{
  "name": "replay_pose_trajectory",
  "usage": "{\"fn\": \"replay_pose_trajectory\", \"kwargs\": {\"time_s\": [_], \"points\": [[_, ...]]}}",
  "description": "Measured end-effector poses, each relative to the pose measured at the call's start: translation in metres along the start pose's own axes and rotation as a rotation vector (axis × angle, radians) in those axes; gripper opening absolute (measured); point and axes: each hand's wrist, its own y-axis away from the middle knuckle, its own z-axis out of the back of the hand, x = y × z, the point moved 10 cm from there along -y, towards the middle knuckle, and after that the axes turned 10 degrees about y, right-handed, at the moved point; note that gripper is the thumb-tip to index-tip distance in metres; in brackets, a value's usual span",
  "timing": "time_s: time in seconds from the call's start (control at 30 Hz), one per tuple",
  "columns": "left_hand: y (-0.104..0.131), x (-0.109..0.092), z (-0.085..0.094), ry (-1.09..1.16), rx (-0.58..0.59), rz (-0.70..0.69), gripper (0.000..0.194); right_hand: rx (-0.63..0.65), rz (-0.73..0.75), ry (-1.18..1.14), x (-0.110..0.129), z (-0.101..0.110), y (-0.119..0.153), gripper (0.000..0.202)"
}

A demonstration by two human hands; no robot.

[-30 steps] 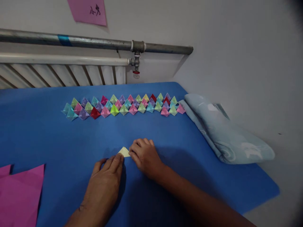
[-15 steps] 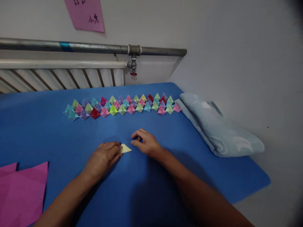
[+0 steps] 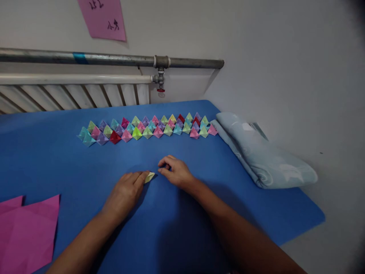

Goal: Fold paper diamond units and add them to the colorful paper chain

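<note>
In the head view, my left hand [image 3: 127, 189] is closed on a small pale yellow folded paper [image 3: 149, 177], low over the blue surface [image 3: 119, 236]. Its fingertips cover the paper's left part, and a pointed end sticks out to the right. Just right of that tip is my right hand [image 3: 176, 171], apart from the paper. Its fingers are loosely curled, with a gap between thumb and forefinger and nothing visible in it. Beyond both hands, several small folded paper boats [image 3: 137, 133] in many colours stand close together in rows.
Creased magenta paper sheets [image 3: 31, 232] lie at the lower left. A folded light blue patterned cloth [image 3: 256, 152] rests at the right edge by the wall. Along the back run a white radiator [image 3: 74, 78], a metal pipe [image 3: 119, 59] and a red-handled valve [image 3: 161, 90].
The yellow paper has turned within my left hand, and less of it shows now. My left fingers have shifted slightly right and straightened over it. My right hand has stayed about where it was.
</note>
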Motion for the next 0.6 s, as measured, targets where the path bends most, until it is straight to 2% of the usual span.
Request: {"fn": "replay_pose_trajectory", "kwargs": {"time_s": [0.1,0.2,0.3,0.4,0.5,0.6], "points": [[0.001,0.006,-0.002,-0.011,-0.047,0.100,0.031,-0.070,-0.041,-0.055,0.000,0.004,0.001,0.003],[0.001,0.016,0.002,0.117,-0.121,0.216,0.027,-0.141,-0.069,-0.178,0.010,0.004,0.009,0.006],[0.004,0.027,0.008,0.334,-0.212,0.341,0.024,-0.089,-0.058,-0.197,0.028,-0.009,0.018,0.011],[0.009,0.034,0.009,0.512,-0.260,0.482,0.021,-0.063,-0.026,-0.050,0.041,-0.014,0.023,0.014],[0.013,0.036,0.008,0.627,-0.280,0.599,0.021,-0.054,-0.002,0.047,0.045,-0.015,0.021,0.012],[0.014,0.035,0.005,0.712,-0.283,0.649,0.021,-0.043,0.013,0.026,0.045,-0.018,0.020,0.008]]}}
